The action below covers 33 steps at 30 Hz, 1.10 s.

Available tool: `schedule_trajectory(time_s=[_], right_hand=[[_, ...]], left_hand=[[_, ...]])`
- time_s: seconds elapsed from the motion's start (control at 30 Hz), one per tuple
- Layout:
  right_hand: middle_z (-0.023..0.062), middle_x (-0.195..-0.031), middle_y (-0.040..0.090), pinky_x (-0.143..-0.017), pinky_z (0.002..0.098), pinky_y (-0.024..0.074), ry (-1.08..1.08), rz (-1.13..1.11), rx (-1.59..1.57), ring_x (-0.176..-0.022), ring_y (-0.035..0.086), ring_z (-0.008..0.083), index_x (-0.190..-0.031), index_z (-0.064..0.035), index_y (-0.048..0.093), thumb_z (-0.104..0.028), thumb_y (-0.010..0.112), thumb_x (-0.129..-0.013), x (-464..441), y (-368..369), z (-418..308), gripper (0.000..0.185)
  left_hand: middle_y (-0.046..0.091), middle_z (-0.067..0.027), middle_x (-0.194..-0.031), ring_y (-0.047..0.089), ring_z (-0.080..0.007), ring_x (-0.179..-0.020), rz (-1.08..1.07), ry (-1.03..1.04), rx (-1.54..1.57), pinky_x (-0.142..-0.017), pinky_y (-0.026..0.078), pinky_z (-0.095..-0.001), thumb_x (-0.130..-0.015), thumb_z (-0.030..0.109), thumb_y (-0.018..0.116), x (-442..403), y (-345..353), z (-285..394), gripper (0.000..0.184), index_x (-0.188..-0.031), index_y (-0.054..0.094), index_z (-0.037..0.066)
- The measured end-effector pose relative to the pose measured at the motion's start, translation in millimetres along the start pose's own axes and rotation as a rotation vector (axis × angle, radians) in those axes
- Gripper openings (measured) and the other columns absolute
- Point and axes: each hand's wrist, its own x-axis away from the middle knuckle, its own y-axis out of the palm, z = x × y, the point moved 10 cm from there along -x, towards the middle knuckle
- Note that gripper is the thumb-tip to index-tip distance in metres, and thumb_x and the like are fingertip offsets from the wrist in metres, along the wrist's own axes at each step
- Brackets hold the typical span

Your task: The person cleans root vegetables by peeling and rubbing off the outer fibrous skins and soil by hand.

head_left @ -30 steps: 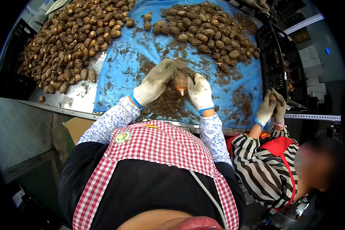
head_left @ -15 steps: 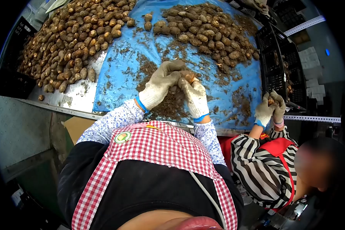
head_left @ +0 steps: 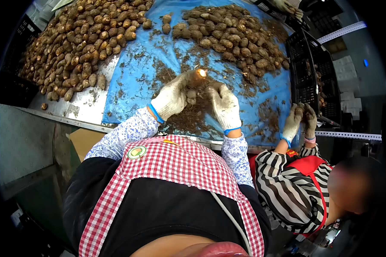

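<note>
My left hand (head_left: 174, 95), in a soiled white glove, is closed around a brown taro-like tuber (head_left: 198, 75) whose bright cut end faces up and right. My right hand (head_left: 223, 103), gloved too, is just to the right of it, apart from the tuber, with its fingers curled; whether it holds anything is hidden. Beneath both hands, dark root scraps (head_left: 188, 122) lie on the blue sheet (head_left: 133, 96). Ahead to the right is a pile of hairy tubers (head_left: 231, 36). A larger pile of cleaner tubers (head_left: 83, 43) lies at the left.
Black crates stand at the right (head_left: 304, 68) and the far left (head_left: 13, 85). A co-worker in a striped top (head_left: 283, 192) is at the right, with gloved hands (head_left: 298, 120) near the table edge. Another gloved hand (head_left: 289, 8) shows at the top right.
My hands have drawn apart. The tuber stays in my left hand, its pale end now more exposed, while my right hand has moved slightly right and down.
</note>
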Motion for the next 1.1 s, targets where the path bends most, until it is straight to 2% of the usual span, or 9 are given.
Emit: schedule_trajectory(time_s=[0.2, 0.3, 0.43, 0.47, 0.57, 0.67, 0.77, 0.93, 1.1], right_hand=[[0.0193, -0.082, 0.065, -0.063, 0.0398, 0.0505, -0.042, -0.048, 0.028, -0.072, 0.064, 0.0357, -0.09, 0.0006, 0.067, -0.027, 0.069, -0.087, -3.8, 19.5, -6.3, 0.028], [0.0194, -0.08, 0.063, -0.065, 0.041, 0.0503, -0.045, -0.082, -0.025, -0.073, 0.063, 0.0367, -0.085, 0.0004, 0.065, -0.022, 0.066, -0.088, -2.4, 26.2, -13.3, 0.022], [0.0177, -0.077, 0.063, -0.068, 0.0437, 0.0512, -0.021, -0.116, 0.309, -0.077, 0.063, 0.0382, -0.078, -0.0008, 0.061, -0.015, 0.062, -0.087, -10.2, 30.7, 11.8, 0.017], [0.0172, -0.078, 0.064, -0.07, 0.0433, 0.0524, -0.089, 0.006, 0.384, -0.077, 0.063, 0.0376, -0.08, -0.0012, 0.061, -0.014, 0.061, -0.086, -8.2, 22.5, 16.0, 0.014], [0.02, -0.091, 0.066, -0.077, 0.0396, 0.053, -0.133, 0.125, 0.128, -0.085, 0.066, 0.0345, -0.101, 0.0005, 0.063, -0.015, 0.062, -0.09, -2.2, 6.6, 27.2, 0.019], [0.0163, -0.09, 0.067, -0.078, 0.0387, 0.0533, -0.021, 0.076, -0.206, -0.084, 0.067, 0.0295, -0.104, 0.0004, 0.063, -0.023, 0.067, -0.09, -7.9, -8.1, 4.7, 0.028], [0.0157, -0.087, 0.068, -0.071, 0.0383, 0.0537, -0.071, -0.041, 0.192, -0.078, 0.067, 0.0294, -0.094, -0.001, 0.065, -0.034, 0.072, -0.086, -12.6, -5.9, -11.8, 0.035], [0.0194, -0.077, 0.061, -0.062, 0.0431, 0.0476, -0.172, -0.051, 0.061, -0.07, 0.06, 0.0366, -0.078, -0.0001, 0.061, -0.022, 0.069, -0.085, -11.8, 11.8, -21.5, 0.024], [0.0186, -0.08, 0.063, -0.069, 0.0423, 0.0507, -0.128, 0.063, 0.372, -0.076, 0.063, 0.0382, -0.087, -0.0027, 0.064, -0.01, 0.061, -0.085, -14.3, 6.3, 18.9, 0.008]], left_hand=[[0.057, -0.0092, -0.123, 0.059, -0.0131, -0.094, -0.002, 0.064, -0.457, -0.072, 0.054, -0.0255, -0.102, 0.03, 0.049, 5.0, 24.8, 9.8, 0.05, -0.142, 0.039, 0.002], [0.058, -0.0086, -0.122, 0.059, -0.014, -0.092, 0.029, -0.019, -0.366, -0.073, 0.053, -0.0282, -0.101, 0.03, 0.051, 1.6, 4.1, 3.2, 0.05, -0.142, 0.04, 0.003], [0.06, -0.0165, -0.118, 0.062, -0.0207, -0.087, 0.153, -0.11, 0.212, -0.072, 0.054, -0.0328, -0.102, 0.03, 0.048, 3.4, -20.6, -8.1, 0.044, -0.137, 0.045, 0.004], [0.06, -0.0197, -0.116, 0.065, -0.0228, -0.085, 0.037, -0.145, 0.353, -0.07, 0.054, -0.0335, -0.103, 0.032, 0.043, -2.3, -17.7, -12.6, 0.043, -0.137, 0.045, 0.005], [0.061, -0.0198, -0.116, 0.064, -0.0217, -0.082, -0.064, -0.103, 0.201, -0.068, 0.054, -0.0324, -0.104, 0.036, 0.04, 0.0, -0.4, -1.5, 0.047, -0.14, 0.042, 0.005], [0.06, -0.0169, -0.114, 0.06, -0.0186, -0.078, -0.021, -0.07, 0.035, -0.067, 0.053, -0.0312, -0.105, 0.04, 0.038, 0.4, 3.8, -1.4, 0.052, -0.144, 0.036, 0.005], [0.059, -0.012, -0.111, 0.055, -0.0155, -0.074, -0.024, 0.002, -0.216, -0.066, 0.052, -0.0294, -0.104, 0.041, 0.04, 4.5, 25.9, 8.1, 0.057, -0.147, 0.032, 0.006], [0.057, -0.0085, -0.111, 0.051, -0.0112, -0.071, -0.113, 0.079, -0.368, -0.06, 0.044, -0.026, -0.101, 0.045, 0.046, 7.1, 30.8, 12.0, 0.062, -0.148, 0.032, 0.006], [0.054, -0.0111, -0.114, 0.056, -0.0145, -0.078, 0.036, -0.134, 0.074, -0.059, 0.044, -0.0278, -0.104, 0.041, 0.038, 19.3, 17.2, 4.3, 0.049, -0.142, 0.039, 0.009]])
